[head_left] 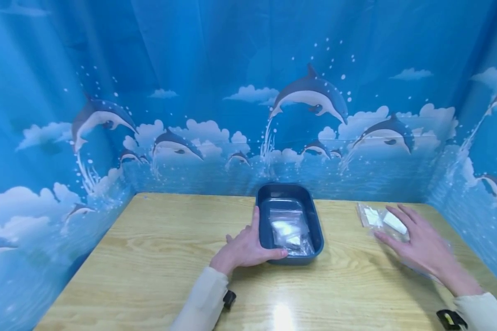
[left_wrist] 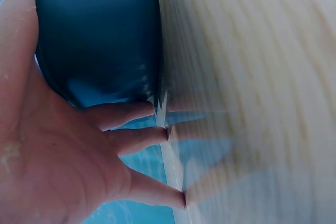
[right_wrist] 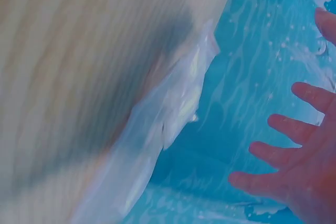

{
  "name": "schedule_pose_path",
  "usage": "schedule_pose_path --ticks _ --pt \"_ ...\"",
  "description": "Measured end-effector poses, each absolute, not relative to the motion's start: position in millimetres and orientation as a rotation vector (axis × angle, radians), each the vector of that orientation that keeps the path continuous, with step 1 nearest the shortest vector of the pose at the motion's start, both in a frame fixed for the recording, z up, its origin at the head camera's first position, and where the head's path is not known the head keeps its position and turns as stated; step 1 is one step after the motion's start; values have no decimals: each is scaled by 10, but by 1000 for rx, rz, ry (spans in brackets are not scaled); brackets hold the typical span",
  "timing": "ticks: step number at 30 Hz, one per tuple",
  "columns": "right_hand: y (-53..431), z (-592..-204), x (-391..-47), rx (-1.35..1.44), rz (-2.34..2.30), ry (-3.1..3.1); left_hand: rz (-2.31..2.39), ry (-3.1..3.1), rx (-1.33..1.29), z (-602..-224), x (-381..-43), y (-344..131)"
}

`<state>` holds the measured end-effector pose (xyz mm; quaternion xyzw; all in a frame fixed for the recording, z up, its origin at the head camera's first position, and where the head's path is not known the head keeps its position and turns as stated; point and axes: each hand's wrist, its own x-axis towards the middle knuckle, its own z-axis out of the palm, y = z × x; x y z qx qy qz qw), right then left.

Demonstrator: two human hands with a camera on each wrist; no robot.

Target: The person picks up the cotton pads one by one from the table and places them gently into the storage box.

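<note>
A dark blue plastic bin [head_left: 318, 232] stands at the middle of the table with clear zip bags [head_left: 290, 227] lying in it. My left hand [head_left: 246, 246] rests against its near left corner, the thumb along the near side and the index finger along the left side. In the left wrist view, the other fingers [left_wrist: 142, 136] are spread, their tips on the tabletop beside the bin [left_wrist: 105, 35]. Over on the right, my right hand [head_left: 424, 243] hovers with spread fingers above clear plastic bags [head_left: 372, 216] holding white pieces. The right wrist view shows a gap between hand and bags [right_wrist: 173, 103].
The wooden table [head_left: 161, 257] has a blue dolphin-print curtain [head_left: 215, 69] along its back and both sides. The bin stands close to the back curtain. The bags at right lie near the table's right edge, partly under my hand.
</note>
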<state>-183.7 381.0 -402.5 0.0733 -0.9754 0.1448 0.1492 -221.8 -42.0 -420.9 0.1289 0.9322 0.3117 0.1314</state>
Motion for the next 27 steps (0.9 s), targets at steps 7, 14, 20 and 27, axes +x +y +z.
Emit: schedule_pose_path --ticks 7,14,20,27 --pt "4043 -4046 -1865 213 520 -2793 906 2708 382 -4204 -2232 -437" --pt "4243 -4076 -1962 159 569 -2845 904 2705 384 -4211 -2241 -445" --pt "4357 -4104 -2039 106 607 -2931 904 2702 388 -4208 -2238 -444" --pt "4435 -4156 -2103 98 661 -3004 910 2698 402 -4209 -2233 -437"
